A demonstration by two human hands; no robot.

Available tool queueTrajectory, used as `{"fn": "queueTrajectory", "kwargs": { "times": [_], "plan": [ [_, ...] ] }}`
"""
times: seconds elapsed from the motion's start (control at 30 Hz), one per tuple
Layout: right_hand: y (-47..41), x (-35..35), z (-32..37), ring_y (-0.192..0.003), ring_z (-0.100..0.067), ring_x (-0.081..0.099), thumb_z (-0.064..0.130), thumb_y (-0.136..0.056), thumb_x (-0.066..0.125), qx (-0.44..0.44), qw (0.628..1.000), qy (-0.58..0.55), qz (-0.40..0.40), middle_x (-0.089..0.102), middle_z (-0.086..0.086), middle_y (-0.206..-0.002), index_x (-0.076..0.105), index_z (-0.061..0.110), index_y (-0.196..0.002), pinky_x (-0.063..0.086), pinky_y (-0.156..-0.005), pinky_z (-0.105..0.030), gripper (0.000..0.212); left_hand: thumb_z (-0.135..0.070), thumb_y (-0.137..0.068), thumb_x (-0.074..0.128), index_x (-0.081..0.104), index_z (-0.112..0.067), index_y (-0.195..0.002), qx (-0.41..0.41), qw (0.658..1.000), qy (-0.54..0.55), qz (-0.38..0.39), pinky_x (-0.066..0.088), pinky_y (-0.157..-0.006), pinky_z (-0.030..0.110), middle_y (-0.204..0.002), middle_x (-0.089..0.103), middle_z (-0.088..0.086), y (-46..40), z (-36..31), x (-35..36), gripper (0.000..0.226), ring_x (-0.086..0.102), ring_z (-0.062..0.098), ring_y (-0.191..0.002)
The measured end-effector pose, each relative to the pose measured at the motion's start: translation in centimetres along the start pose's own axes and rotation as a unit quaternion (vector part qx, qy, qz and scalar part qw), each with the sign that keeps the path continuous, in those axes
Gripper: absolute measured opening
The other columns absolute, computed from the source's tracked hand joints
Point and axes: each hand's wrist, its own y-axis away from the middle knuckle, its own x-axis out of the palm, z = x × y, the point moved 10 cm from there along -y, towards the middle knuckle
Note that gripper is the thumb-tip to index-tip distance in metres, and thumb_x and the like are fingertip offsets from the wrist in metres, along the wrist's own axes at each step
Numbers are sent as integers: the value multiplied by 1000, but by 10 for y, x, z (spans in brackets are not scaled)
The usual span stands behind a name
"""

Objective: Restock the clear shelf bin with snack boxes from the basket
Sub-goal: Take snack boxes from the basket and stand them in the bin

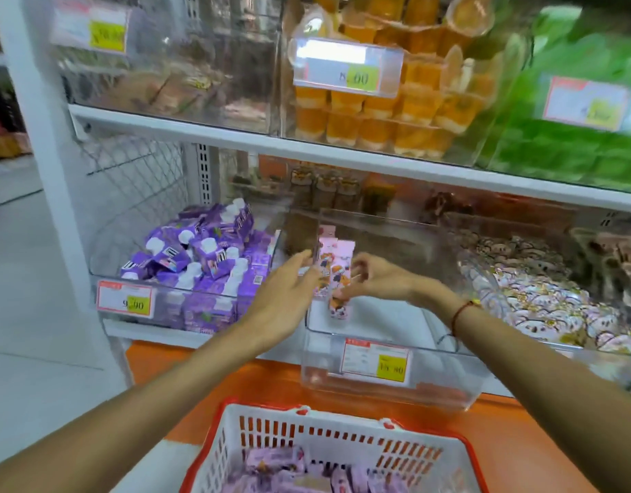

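Both hands are working inside the clear shelf bin [392, 371], which is sitting on the lower shelf between the bin of purple boxes [207, 257] and the bin of patterned sweets [541, 290]. A few pink snack boxes [333, 268] are standing upright against the clear shelf bin's left wall, probably so that later ones can line up beside them in a row. The right hand [374, 279] is curling its fingers round the nearest of these boxes, its grip narrow and pinching the carton. The left hand [285, 297] is reaching in from the bin's left with fingers straight and loose, apparently steadying the row; whether it is touching the boxes cannot be told through the blur. Below the bin, the red-and-white basket [342, 435] is holding more boxes, so most of the restocking seems still ahead.
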Motion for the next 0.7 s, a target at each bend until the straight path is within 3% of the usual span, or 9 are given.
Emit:
{"fn": "queueTrajectory", "kwargs": {
  "times": [0.07, 0.17, 0.27, 0.33, 0.4, 0.47, 0.6, 0.7],
  "plan": [
    [-18, 23, -7, -84, -17, 54, 19, -75, 80, 2, 999, 7, 35, 58, -8, -91, 55, 7, -97, 47, -85, -34, 36, -21, -98, 44, 51, -32, -123, 12, 999, 30, -9, 40, -82, 19, -112, 57, -7, 1, 6, 0, 28, 57, 11, -103],
    [-36, 30, -10, -71, -11, 55, 17, -76, 80, -2, 999, -6, 37, 62, -1, -76, 61, 7, -77, 46, -67, -17, 21, -21, -98, 46, 48, -44, -104, 24, 998, 50, -15, 47, -83, 27, -109, 58, -7, 1, 9, 1, 24, 58, 5, -92],
    [-44, 24, -13, -81, -18, 57, 25, -72, 82, 17, 999, 36, 27, 62, -7, -88, 63, -1, -90, 53, -71, -32, 37, -24, -97, 46, 49, -47, -103, 25, 998, 58, -16, 48, -84, 29, -113, 60, -9, 0, 12, 0, 24, 57, -1, -91],
    [-48, 18, -17, -85, -16, 57, 32, -69, 83, 35, 996, 82, -9, 55, 1, -95, 55, 12, -91, 57, -64, -30, 41, -25, -97, 45, 49, -50, -100, 25, 998, 59, -11, 49, -86, 30, -117, 60, -11, -1, 13, 1, 25, 58, -2, -94],
    [-46, 14, -23, -94, -17, 54, 39, -67, 84, 67, 992, 102, -33, 46, 2, -110, 48, 12, -110, 55, -57, -25, 62, -27, -97, 45, 50, -52, -99, 27, 998, 60, -11, 49, -89, 33, -118, 59, -12, 0, 13, -1, 25, 58, 0, -98],
    [-46, 15, -31, -101, -20, 56, 37, -68, 83, 100, 991, 83, -22, 43, -5, -123, 40, 6, -127, 57, -66, -26, 80, -28, -97, 45, 52, -46, -108, 24, 998, 66, -10, 49, -94, 41, -122, 58, -10, 0, 15, -1, 22, 58, 9, -106],
    [-47, 39, -15, -95, -18, 64, -2, -79, 71, 56, 992, -74, 80, 62, -8, -111, 48, 4, -128, 53, -91, -32, 54, -26, -97, 46, 55, -35, -119, 8, 997, 70, -5, 49, -94, 45, -125, 59, -5, 0, 16, -1, 26, 58, 14, -112],
    [-45, 50, 0, -111, -28, 61, -13, -79, 65, 28, 990, -78, 115, 63, -15, -118, 51, 2, -127, 50, -98, -37, 52, -26, -96, 46, 56, -35, -117, -2, 997, 72, -12, 51, -90, 43, -122, 62, -4, 0, 18, -3, 25, 60, 14, -107]
  ]
}}
